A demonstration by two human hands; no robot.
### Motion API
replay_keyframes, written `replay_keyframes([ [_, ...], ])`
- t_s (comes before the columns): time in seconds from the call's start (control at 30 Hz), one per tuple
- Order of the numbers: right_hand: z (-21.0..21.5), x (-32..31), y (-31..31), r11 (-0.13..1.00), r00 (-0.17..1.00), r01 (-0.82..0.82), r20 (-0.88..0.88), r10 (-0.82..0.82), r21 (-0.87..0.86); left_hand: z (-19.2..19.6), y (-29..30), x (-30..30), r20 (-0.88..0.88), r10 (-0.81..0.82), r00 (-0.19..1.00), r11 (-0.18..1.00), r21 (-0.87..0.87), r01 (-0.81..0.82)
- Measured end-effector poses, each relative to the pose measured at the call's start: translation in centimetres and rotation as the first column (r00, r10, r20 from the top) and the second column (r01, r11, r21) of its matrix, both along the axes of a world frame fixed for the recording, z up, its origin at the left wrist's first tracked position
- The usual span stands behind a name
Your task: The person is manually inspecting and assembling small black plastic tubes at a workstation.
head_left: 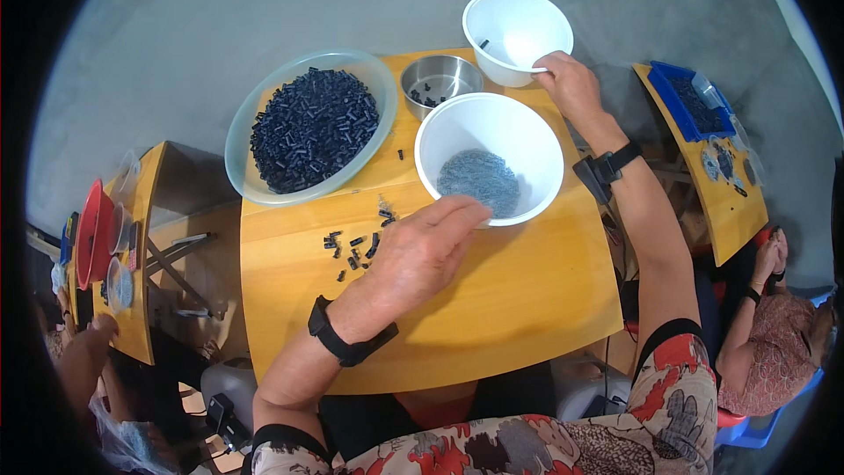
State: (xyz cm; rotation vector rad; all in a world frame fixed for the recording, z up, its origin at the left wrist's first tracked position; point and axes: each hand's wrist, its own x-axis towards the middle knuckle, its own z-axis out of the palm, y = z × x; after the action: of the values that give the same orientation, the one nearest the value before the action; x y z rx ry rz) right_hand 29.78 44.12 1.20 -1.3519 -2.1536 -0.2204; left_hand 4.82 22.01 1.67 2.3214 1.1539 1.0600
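Note:
My left hand (418, 251) reaches over the near rim of a white bowl (534, 136) holding a heap of small grey pieces (479, 180). Its fingers are closed together, and whatever is between them is hidden. My right hand (571, 88) is at the near right rim of a second white bowl (549, 22), fingers bent around the edge. One small dark piece (484, 44) lies inside that bowl. Loose black cylindrical pieces (354, 262) are scattered on the table beside my left hand.
A wide translucent basin (236, 158) heaped with black cylindrical pieces (312, 127) stands at the table's (519, 308) far left. Beside it, a round metal bowl (444, 68) contains several dark bits. Other people sit at side tables with a red basin (94, 233) and a blue tray (690, 127).

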Motion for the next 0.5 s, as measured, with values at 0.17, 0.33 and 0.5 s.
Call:
replay_keyframes([
  [0.17,1.8,1.2,-2.3,0.998,0.999,0.021,0.024,-0.023,0.062,0.1,-0.4,0.6,0.05,-0.006,0.999,1.0,-0.02,0.007],
  [0.33,3.2,2.6,-4.0,0.998,1.0,0.023,0.014,-0.024,0.058,-0.5,0.1,1.5,0.075,-0.041,0.996,0.999,0.012,0.04],
  [0.5,4.1,3.3,-4.9,0.998,0.999,0.054,-0.005,-0.054,0.037,-0.2,0.6,2.2,0.085,-0.104,0.991,0.994,-0.008,0.105],
])
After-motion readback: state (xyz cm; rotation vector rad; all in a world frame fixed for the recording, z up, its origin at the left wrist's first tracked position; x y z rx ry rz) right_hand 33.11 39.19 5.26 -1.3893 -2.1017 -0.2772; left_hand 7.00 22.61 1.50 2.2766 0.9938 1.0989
